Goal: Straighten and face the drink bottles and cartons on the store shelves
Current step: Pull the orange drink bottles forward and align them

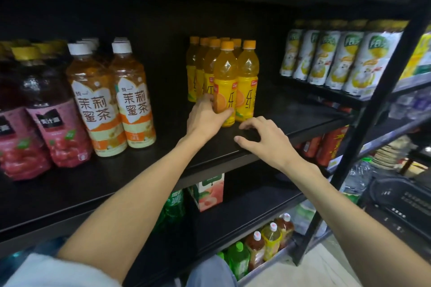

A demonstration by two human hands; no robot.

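Several orange juice bottles stand in a cluster at the middle of the black shelf [163,158]. My left hand [205,116] grips the lower part of the front orange juice bottle [225,77], thumb across its yellow label. Next to it on the right stands another orange juice bottle [247,81], label facing forward. My right hand [265,140] hovers over the shelf's front edge just right of that bottle, fingers spread and loosely curved, holding nothing.
Two jasmine tea bottles [112,100] and dark red juice bottles [53,119] stand to the left. White-and-yellow bottles [338,58] line a shelf at right behind a black upright post [377,109]. A peach carton [210,191] and more bottles sit on lower shelves.
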